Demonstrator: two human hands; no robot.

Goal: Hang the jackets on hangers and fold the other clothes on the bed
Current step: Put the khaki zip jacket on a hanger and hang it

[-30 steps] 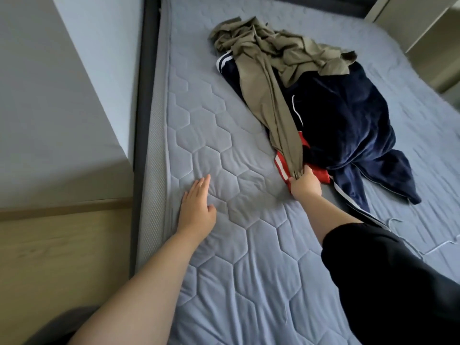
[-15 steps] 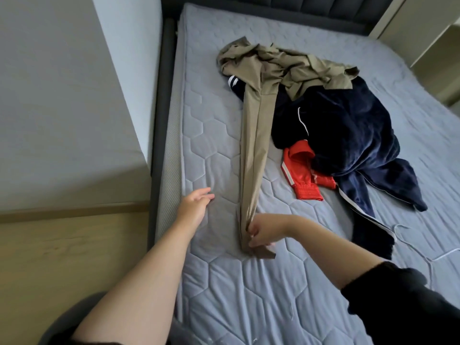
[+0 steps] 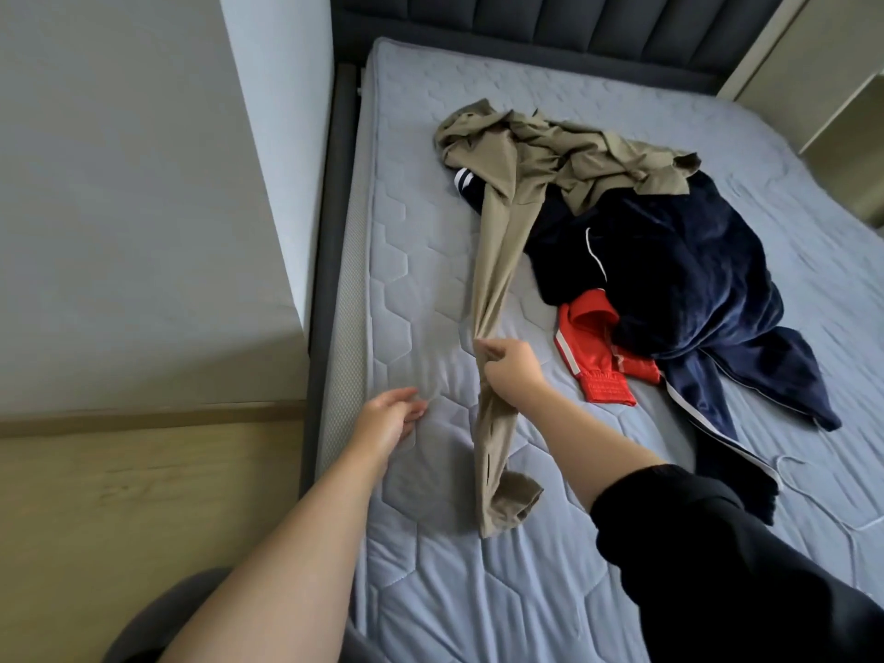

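A crumpled khaki garment (image 3: 540,150) lies at the far side of the grey quilted bed (image 3: 430,289), one long leg of it stretched toward me. My right hand (image 3: 512,370) grips that leg partway along; its end hangs down and folds on the mattress. My left hand (image 3: 390,416) hovers over the mattress to the left with loosely spread fingers, holding nothing. A navy velvet jacket (image 3: 679,279) with white piping lies heaped to the right. A red garment (image 3: 598,356) with white stripes pokes out from under it.
A thin white wire hanger (image 3: 789,464) lies on the mattress at the right, partly under the navy fabric. A dark padded headboard (image 3: 526,26) closes the far end. A wall and a wooden ledge (image 3: 143,418) run along the bed's left side.
My right hand drew the khaki leg out of the pile toward me and to the left, uncovering the red garment, and now holds it higher up. My left hand lifted off the mattress.
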